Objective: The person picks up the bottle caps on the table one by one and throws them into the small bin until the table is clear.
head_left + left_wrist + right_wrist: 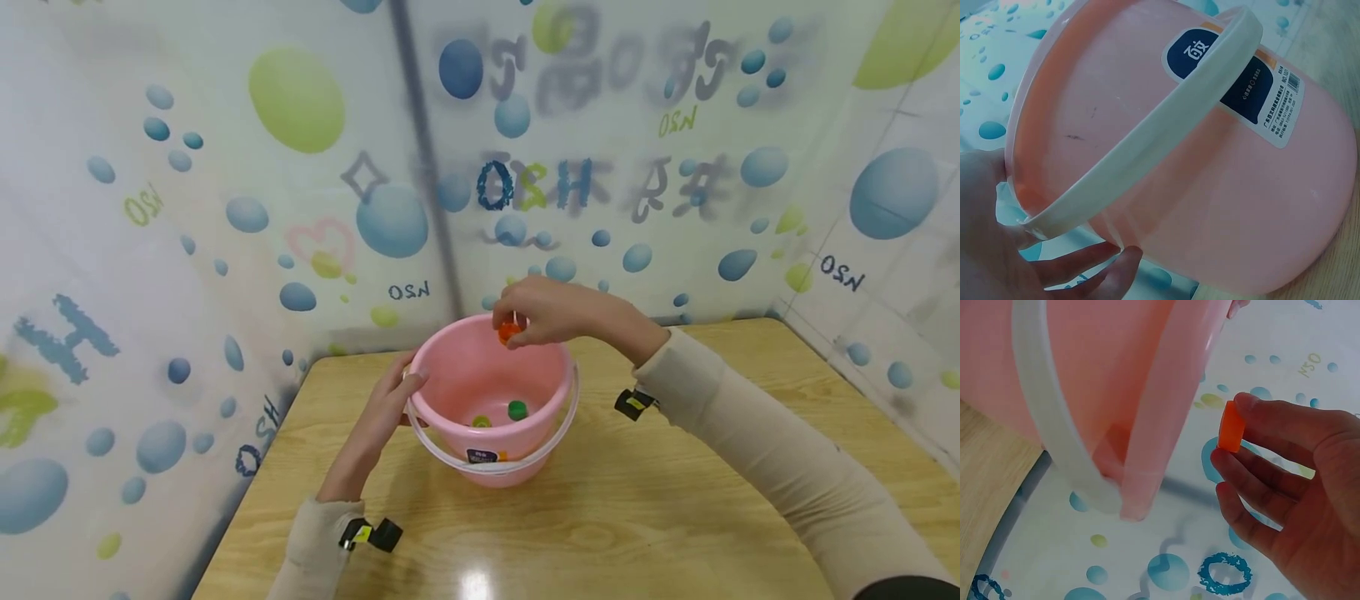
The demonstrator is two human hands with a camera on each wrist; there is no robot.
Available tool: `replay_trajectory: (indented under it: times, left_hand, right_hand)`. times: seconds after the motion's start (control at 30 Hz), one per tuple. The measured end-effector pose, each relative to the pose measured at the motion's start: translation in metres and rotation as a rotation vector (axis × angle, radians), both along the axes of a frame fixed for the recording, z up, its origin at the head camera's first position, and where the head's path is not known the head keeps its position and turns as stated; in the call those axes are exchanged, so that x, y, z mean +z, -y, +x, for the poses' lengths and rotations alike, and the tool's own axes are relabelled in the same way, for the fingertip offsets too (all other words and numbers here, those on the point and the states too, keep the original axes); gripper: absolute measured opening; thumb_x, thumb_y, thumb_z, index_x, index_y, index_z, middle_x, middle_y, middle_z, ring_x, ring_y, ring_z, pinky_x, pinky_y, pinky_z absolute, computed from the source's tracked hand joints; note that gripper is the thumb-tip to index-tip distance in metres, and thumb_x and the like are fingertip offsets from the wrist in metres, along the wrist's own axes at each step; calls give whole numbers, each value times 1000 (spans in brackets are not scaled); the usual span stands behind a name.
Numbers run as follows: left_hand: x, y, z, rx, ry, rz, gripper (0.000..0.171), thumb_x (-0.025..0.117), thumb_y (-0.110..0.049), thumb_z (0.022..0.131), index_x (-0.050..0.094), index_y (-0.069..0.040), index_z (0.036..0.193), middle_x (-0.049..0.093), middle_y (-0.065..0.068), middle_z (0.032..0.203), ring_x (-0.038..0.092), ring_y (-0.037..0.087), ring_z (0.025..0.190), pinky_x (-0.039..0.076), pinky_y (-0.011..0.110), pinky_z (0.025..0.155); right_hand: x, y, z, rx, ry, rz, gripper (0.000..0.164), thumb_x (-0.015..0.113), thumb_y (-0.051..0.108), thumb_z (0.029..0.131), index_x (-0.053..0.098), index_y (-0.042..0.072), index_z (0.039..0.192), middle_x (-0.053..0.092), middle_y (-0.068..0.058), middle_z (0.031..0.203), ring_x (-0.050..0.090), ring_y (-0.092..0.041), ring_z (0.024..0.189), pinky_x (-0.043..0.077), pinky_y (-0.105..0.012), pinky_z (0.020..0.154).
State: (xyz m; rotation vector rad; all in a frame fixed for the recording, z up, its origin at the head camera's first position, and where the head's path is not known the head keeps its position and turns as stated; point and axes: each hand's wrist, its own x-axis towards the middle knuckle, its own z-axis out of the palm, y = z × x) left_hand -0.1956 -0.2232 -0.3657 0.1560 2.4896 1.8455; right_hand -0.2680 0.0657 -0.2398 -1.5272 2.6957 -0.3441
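Note:
A pink bucket (465,375) stands on the table, its white handle (442,454) hanging down across the front. My left hand (386,400) grips the bucket's left rim, thumb at the edge; in the left wrist view its fingers (1079,259) lie against the outside near the handle joint. Above the far right part of the opening, my right hand (551,308) pinches an orange bottle cap (1230,427) between thumb and fingertips. On the bucket's floor lie a green cap (517,410) and a yellow-green one (481,422), partly hidden by the front wall.
The wooden table (675,483) extends around the bucket. Behind it and at both sides hang pale sheets (645,208) printed with blue and green dots. A label (1235,81) is stuck to the bucket's outside. Each wrist wears a small black camera (633,403).

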Motion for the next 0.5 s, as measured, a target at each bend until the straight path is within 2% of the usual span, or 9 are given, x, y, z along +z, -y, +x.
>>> replay_trajectory:
  times: [0.23, 0.5]
  left_hand:
    - [2, 1, -1, -1, -8, 4, 52, 50, -43, 106, 44, -26, 154, 68, 25, 123, 72, 14, 80, 62, 35, 71]
    - [1, 1, 0, -1, 10, 9, 51, 51, -42, 105, 45, -25, 153, 68, 25, 124, 72, 18, 83, 63, 36, 70]
  right_hand:
    - [4, 2, -1, 7, -6, -6, 19, 78, 20, 91, 76, 11, 108, 71, -2, 99, 67, -21, 94, 58, -32, 81]
    - [0, 4, 0, -19, 5, -7, 32, 80, 22, 91, 73, 10, 120, 69, -4, 104, 66, -17, 93, 58, -32, 83]
